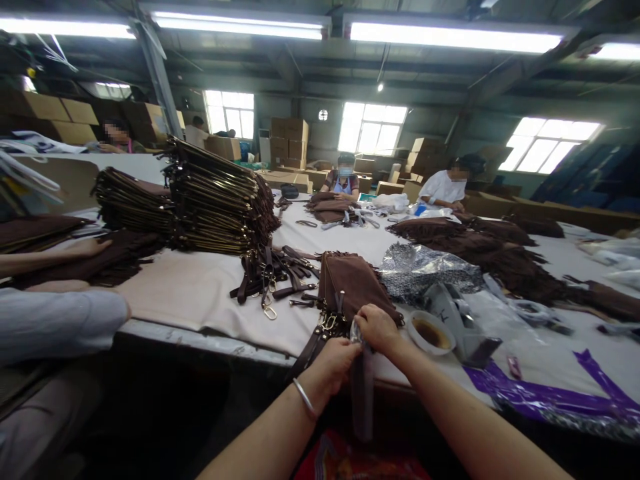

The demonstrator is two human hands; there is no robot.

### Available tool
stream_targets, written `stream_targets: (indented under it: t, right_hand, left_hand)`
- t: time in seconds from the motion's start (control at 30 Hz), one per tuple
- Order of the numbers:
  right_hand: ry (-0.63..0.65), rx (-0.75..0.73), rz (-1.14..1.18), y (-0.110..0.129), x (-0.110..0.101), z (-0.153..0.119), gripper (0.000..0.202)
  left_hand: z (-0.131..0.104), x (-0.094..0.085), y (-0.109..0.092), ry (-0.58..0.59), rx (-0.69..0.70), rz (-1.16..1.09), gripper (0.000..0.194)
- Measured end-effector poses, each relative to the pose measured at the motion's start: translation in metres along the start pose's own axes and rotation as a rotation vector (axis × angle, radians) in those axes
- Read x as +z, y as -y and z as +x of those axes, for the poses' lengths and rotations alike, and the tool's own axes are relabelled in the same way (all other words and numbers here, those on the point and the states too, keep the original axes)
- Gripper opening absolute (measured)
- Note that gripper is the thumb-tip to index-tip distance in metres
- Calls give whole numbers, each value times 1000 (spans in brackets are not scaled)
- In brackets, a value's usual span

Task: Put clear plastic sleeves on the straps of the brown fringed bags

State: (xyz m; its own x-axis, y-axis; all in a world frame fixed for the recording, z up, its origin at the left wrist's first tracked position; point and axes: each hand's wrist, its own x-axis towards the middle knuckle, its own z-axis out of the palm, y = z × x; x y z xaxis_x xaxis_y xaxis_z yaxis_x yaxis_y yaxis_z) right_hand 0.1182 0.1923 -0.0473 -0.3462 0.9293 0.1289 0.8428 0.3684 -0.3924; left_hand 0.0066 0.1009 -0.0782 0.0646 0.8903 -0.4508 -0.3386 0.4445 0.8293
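Observation:
At the table's front edge, my left hand [333, 363] and my right hand [377, 327] are close together. The fingers of both are closed on a narrow strip in pale translucent wrap [363, 400], which hangs down below the edge. What lies inside the wrap is hard to make out. Just beyond my hands lies a stack of brown fabric pouches [350, 277] with fringed edges. Dark wrist straps with metal clips [313, 343] lie beside my left hand. More such straps [270, 280] are heaped farther left.
Tall piles of zippered brown pouches [215, 193] stand at left, near a co-worker's hand [90, 248]. To the right are a tub of brown liquid [431, 333], a grey tape dispenser [463, 327], patterned plastic [425, 270] and purple-edged plastic [545, 393]. Other people sit across the table.

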Motion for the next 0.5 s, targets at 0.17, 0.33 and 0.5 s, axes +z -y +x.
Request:
stream_targets:
  t: [0.17,0.33,0.5]
  right_hand:
    - [-15,49,-67,-2,1,4,22]
    - [-23,68,-87,-8,5,6,23]
    - [-18,69,-58,-15,10,7,22]
  left_hand:
    - [-24,-7,16,136,-134,-13,24]
    - [-47,-11,40,169,-200,7,19]
    - [-72,-20,55,103,-185,103,21]
